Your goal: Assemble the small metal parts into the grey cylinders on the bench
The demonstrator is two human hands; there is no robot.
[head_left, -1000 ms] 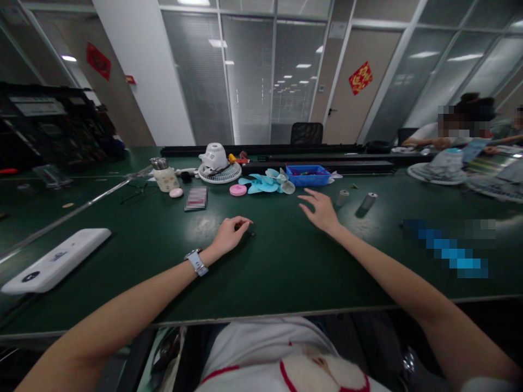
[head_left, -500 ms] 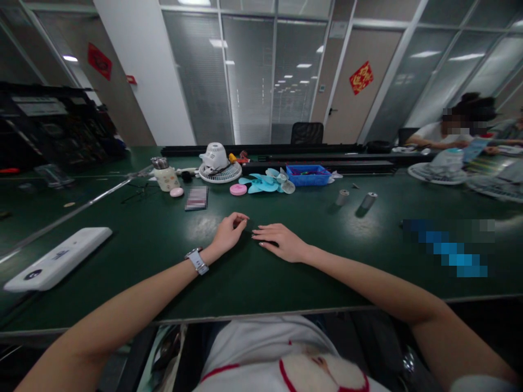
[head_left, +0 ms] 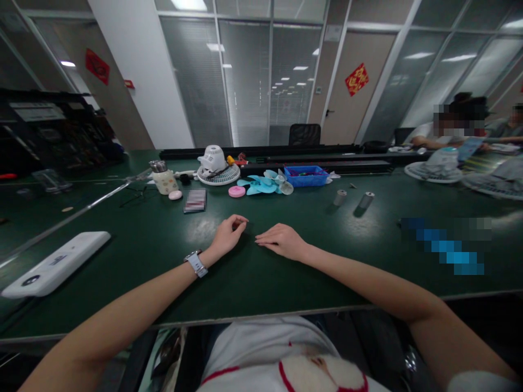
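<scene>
My left hand (head_left: 229, 236) rests on the green table with its fingers loosely bent and a gap between them and the thumb. Nothing shows in it. A watch with a pale strap (head_left: 198, 264) is on that wrist. Across a small gap lies my right hand (head_left: 284, 241), palm down, its fingers stretched out towards the left hand and close together. No object is visible in or under it. Beyond the hands are a pink round piece (head_left: 236, 191), light blue fan blades (head_left: 263, 185) and a phone-like flat item with a blurred face (head_left: 195, 201).
A white fan body (head_left: 213, 159) on its grille, a blue basket (head_left: 306, 176) and a patterned bottle (head_left: 164, 178) stand farther back. Two small metal cylinders (head_left: 366, 201) are to the right. A white elongated device (head_left: 59, 264) lies left. People sit at far right.
My right hand has drawn its fingers together and shifted slightly right, widening the gap between the hands. My left hand looks much the same. The view has tilted slightly.
</scene>
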